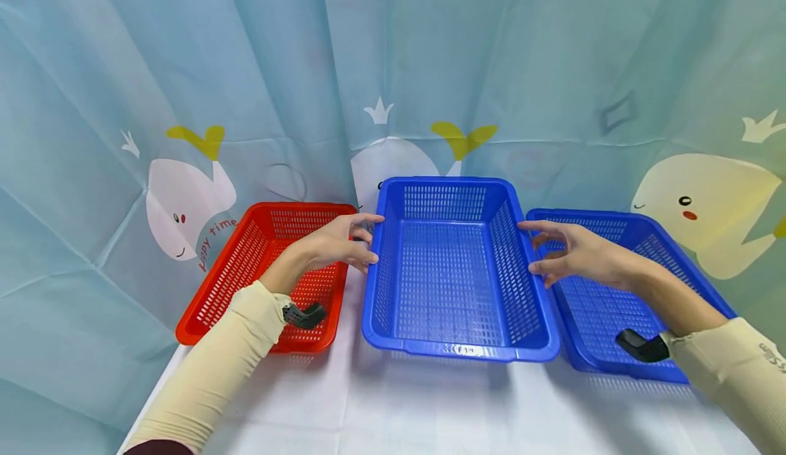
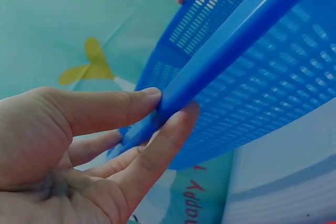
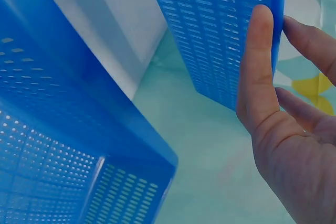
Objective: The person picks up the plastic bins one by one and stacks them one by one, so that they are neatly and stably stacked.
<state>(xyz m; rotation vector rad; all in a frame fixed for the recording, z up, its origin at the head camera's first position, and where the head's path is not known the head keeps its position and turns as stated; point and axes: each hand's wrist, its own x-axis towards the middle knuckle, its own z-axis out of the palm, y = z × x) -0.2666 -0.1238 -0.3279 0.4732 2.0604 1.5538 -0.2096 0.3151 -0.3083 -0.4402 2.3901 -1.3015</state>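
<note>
Basket [image 1: 445, 284] of blue perforated plastic is held over the middle of the tabletop [image 1: 424, 414], its open side facing the wearer and a shadow on the white covering below. Whether its lower edge touches that covering cannot be told. Left hand [image 1: 340, 242] pinches the left rim; the left wrist view confirms the thumb on one face and a finger on the opposite face. Right hand [image 1: 580, 254] pinches the right rim, digits on both sides of it. Remaining fingers of both hands are loosely bent.

Red basket [image 1: 336, 298] stands near the tabletop's left edge, partly behind the left forearm. Second blue basket [image 1: 604, 318] stands on the tabletop's right portion, just beside the held one, partly behind the right forearm.

Both arms wear cream sleeves [image 1: 215, 366]; a black fitting [image 1: 305, 316] projects at each wrist. Pale blue curtain [image 1: 430, 46] hangs behind the tabletop. Its print shows white whales [image 1: 187, 199], yellow tails and small crowns; red lettering beside the left whale reads "happy time". Marking on the held item's near rim is too small to read.
</note>
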